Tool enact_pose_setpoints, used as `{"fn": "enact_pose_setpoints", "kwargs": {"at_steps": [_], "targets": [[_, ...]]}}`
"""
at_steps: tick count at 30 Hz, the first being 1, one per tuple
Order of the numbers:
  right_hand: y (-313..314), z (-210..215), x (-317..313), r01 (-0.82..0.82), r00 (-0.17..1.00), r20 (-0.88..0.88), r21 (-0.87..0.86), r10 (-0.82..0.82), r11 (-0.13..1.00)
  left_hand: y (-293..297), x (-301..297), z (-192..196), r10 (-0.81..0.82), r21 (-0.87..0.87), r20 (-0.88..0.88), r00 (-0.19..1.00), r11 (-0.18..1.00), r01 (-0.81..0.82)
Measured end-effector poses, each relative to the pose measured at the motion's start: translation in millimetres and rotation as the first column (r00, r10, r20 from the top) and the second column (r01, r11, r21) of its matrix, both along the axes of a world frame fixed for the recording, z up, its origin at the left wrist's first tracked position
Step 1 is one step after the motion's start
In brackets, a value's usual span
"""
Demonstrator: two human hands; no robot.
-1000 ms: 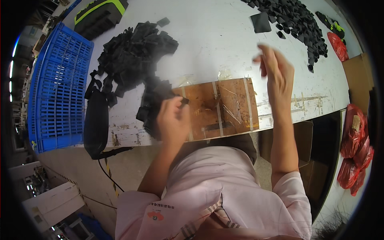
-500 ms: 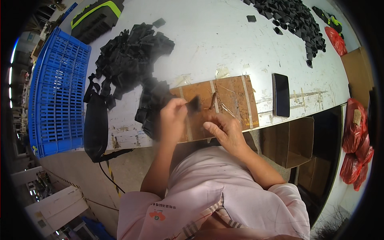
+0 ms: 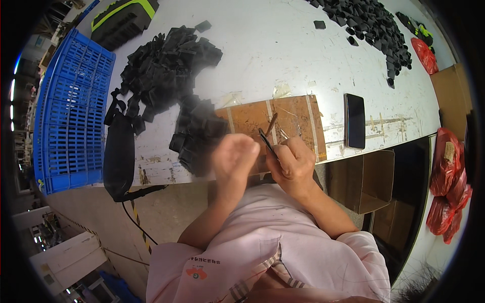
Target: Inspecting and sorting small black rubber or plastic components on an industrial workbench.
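My right hand [image 3: 293,164] is closed on a small flat black piece [image 3: 267,141], seen nearly edge-on and pointing up over the board. Just left of it is my left hand [image 3: 235,157], its fingers smeared by motion, so whether it holds anything does not show. Beneath both hands lies a worn brown board [image 3: 247,112] with pale tape strips across it. A thin brown curved strip [image 3: 273,122] rises from the board by the black piece. A heap of similar black pieces [image 3: 169,65] spreads to the left, its near end [image 3: 194,134] close to my left hand.
A blue plastic crate [image 3: 76,111] stands at the left edge, beside a long black padded object [image 3: 119,161]. A phone [image 3: 355,121] lies right of the board. Small black tube-like pieces [image 3: 371,30] cover the far right. An open cardboard box [image 3: 376,182] sits below the table edge.
The black piece that was in my left hand is now in my right hand. My left hand has shifted right and nearer, and my right hand has closed.
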State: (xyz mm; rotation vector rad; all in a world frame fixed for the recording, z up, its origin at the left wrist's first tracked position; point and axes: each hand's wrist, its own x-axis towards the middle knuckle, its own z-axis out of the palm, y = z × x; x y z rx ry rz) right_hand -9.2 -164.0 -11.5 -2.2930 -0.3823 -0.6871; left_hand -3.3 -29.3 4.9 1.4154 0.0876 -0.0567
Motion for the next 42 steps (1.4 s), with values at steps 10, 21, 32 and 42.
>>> {"fn": "enact_pose_setpoints", "kwargs": {"at_steps": [10, 21, 32, 42], "targets": [[-5, 15, -3, -0.090, 0.976, -0.187, 0.129, 0.114, 0.987, 0, 10, -9, -0.105, 0.000, -0.078, 0.991, 0.994, 0.105], [3, 1, 12, 0.032, 0.999, -0.038, 0.130, -0.028, 0.991, -19, 7, -3, 0.142, 0.215, 0.242, 0.960, 0.957, -0.196], [-12, 14, 11, 0.373, 0.498, -0.084, 0.919, 0.863, -0.126, -16, 3, 2, 0.052, 0.406, 0.575, 0.817, 0.848, -0.340], [-18, 75, 59, 0.055, 0.521, -0.261, 0.960, 0.812, 0.274, 6, 42, 49, -0.568, -0.976, 0.072, 0.820, 0.128, 0.175]]}}
